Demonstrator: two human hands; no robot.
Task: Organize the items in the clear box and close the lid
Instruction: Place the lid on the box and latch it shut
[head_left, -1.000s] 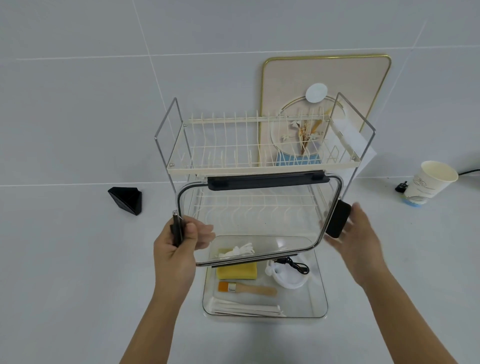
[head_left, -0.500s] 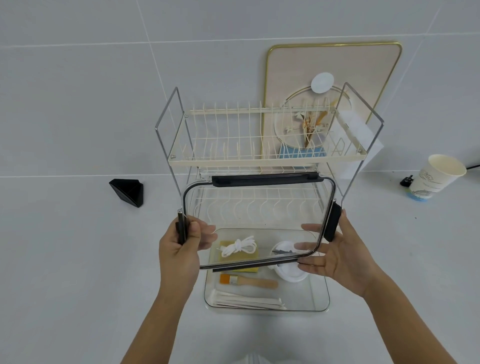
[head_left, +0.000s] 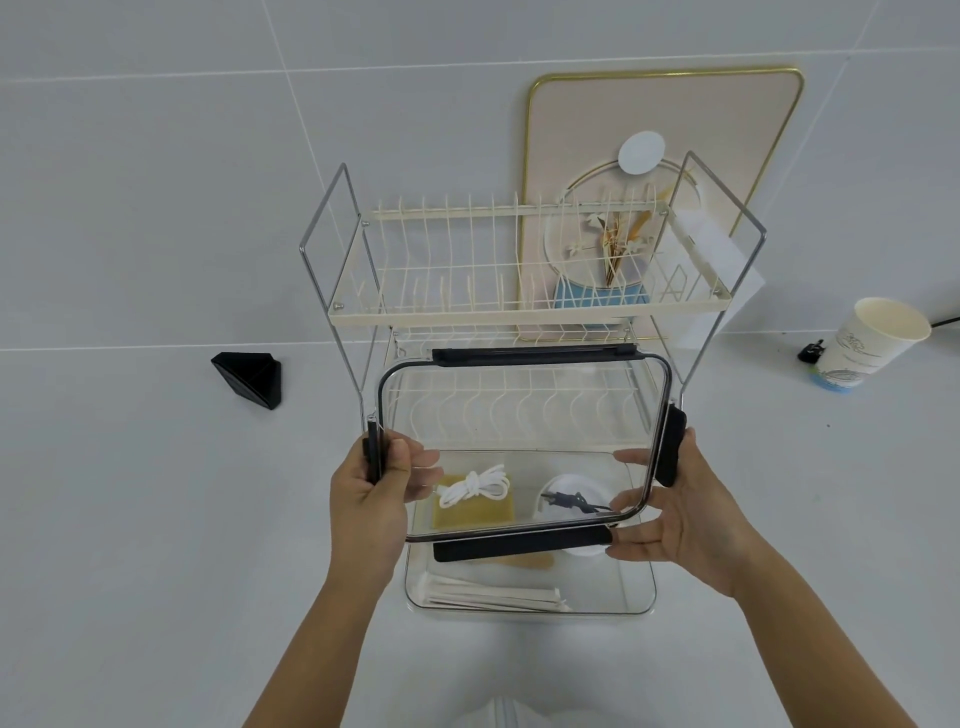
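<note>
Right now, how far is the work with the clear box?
Done, it seems: the sponge, white cord, paper sticks and other items lie inside the clear box. In hand: the left hand and right hand hold the lid tilted above it. Left: lower the lid and press its black latches shut.

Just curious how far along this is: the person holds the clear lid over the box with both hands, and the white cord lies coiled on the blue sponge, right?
Nearly: in the head view the sponge under the white cord is yellow, not blue. The rest holds: left hand and right hand hold the lid above the box.
</note>
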